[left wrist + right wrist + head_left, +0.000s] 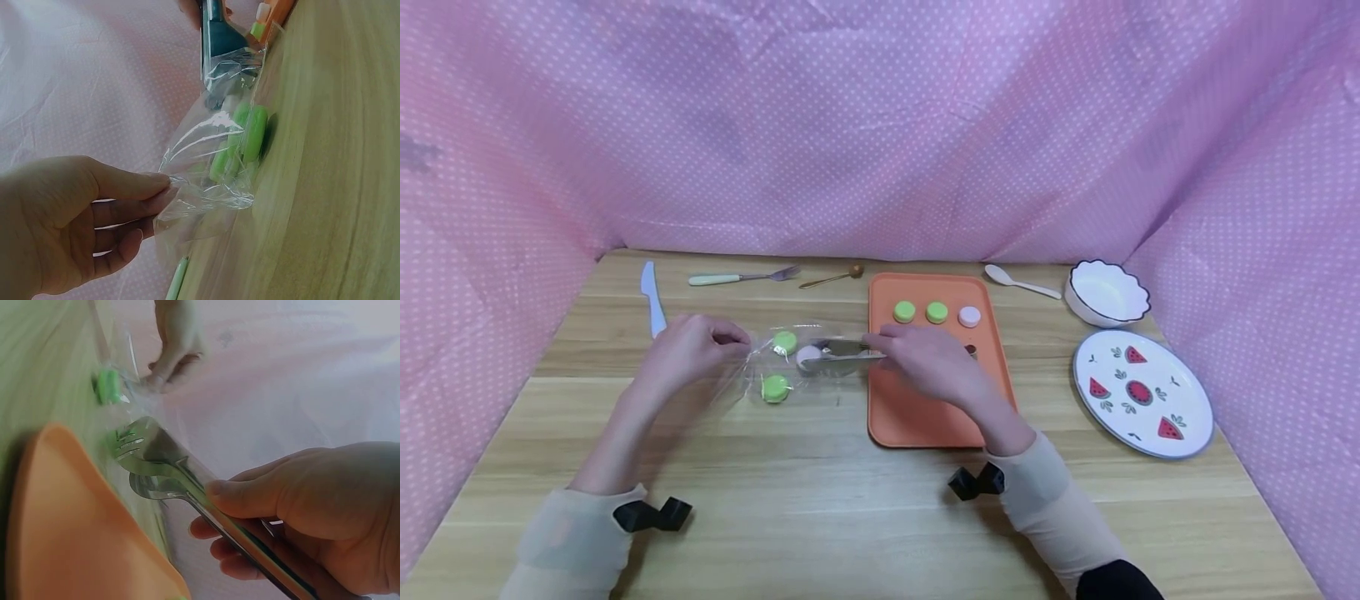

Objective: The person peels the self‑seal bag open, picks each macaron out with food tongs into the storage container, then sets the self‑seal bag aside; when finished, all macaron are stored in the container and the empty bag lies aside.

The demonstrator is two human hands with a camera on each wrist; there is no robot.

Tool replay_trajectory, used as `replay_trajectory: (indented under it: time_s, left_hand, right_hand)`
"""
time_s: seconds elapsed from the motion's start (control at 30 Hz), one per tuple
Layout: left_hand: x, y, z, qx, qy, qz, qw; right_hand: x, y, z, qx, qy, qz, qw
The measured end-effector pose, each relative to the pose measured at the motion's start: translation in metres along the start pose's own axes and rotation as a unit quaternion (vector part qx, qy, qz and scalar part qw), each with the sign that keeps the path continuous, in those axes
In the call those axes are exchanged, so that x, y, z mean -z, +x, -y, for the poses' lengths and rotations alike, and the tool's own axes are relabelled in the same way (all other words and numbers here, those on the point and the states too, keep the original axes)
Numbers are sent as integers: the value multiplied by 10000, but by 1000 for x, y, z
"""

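Note:
My left hand (696,354) pinches the edge of a clear plastic bag (194,147) between thumb and fingers. Inside the bag are two green macarons (775,388) and a pale pink macaron (809,358). A pair of metal serving tongs (215,515) is gripped in my right hand (928,360), which is over the orange tray (917,421). The tongs' ends, one of them slotted, reach into the bag's right side near the pink macaron. On the tray, two green macarons (936,312) and a pink macaron (969,317) lie in a row; something brown (972,350) is partly hidden by my hand.
Along the back lie a blue knife (653,300), a fork (741,277), a small gold spoon (835,277) and a white spoon (1021,282). To the right are a scalloped white bowl (1107,293) and a watermelon-patterned plate (1138,425). Pink dotted cloth (880,125) surrounds the table.

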State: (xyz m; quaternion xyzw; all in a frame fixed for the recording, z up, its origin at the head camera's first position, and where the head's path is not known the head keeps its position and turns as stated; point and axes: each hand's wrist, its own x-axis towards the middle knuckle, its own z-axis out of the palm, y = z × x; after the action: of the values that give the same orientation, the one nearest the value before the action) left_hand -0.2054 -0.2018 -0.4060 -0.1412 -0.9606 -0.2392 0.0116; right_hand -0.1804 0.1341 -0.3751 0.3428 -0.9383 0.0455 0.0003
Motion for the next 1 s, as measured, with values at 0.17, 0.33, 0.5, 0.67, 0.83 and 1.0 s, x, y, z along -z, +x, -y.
replay_trajectory:
  time_s: [0.17,0.33,0.5,0.67,0.83,1.0]
  left_hand:
    - [-1,1,-1,-19,-5,-13,10000]
    - [-1,2,-1,-113,18,-34,9999]
    - [1,0,0,-77,40,-32,10000]
    - [1,-2,0,-54,15,9,10000]
    - [0,-3,0,-67,-2,-7,10000]
    - [0,-2,-1,-82,-10,-41,10000]
  right_hand:
    - [8,-24,-26,-312,127,-222,9992]
    - [12,-57,-60,-660,198,-347,9970]
    - [14,-84,-79,-971,164,-505,9939]
    - [11,-89,-85,-962,-5,-548,9939]
    - [10,-87,-83,-818,6,-539,9952]
    - [10,-87,-82,-829,-70,-512,9952]
